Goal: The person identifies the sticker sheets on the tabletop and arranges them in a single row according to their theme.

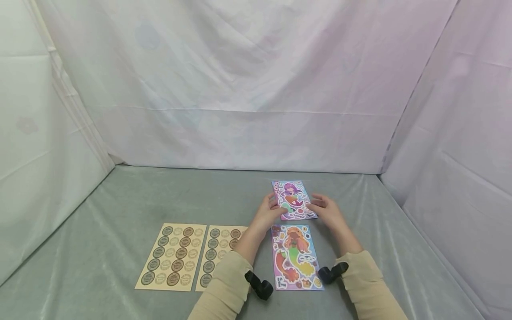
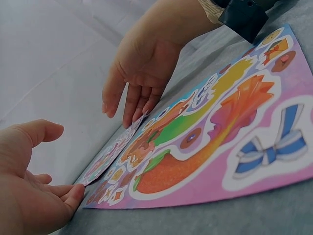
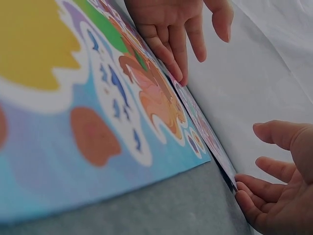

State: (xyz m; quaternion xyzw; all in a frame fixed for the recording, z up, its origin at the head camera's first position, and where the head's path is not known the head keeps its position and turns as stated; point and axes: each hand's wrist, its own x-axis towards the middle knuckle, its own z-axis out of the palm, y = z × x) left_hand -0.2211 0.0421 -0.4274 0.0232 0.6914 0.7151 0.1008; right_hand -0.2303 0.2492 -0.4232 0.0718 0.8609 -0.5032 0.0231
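A mermaid sticker sheet (image 1: pixel 294 200) with a purple-haired figure lies flat, toward the back of the table. My left hand (image 1: pixel 269 212) is at its left edge, fingertips touching the side and thumb raised off the sheet in the left wrist view. On the opposite side, my right hand (image 1: pixel 326 211) touches the right edge with loosely bent fingers, its thumb also lifted. Nearer me, between the forearms, lies a second mermaid sticker sheet (image 1: pixel 296 258) with an orange-haired figure and a green-yellow tail. A narrow gap separates the two sheets in the head view.
Left of the mermaid sheets lie two tan sheets of round stickers, the outer sheet (image 1: pixel 171 258) and the inner sheet (image 1: pixel 214 253), which my left forearm partly covers. A grey cloth covers the table (image 1: pixel 100 266). White curtains (image 1: pixel 240 89) enclose the back and sides.
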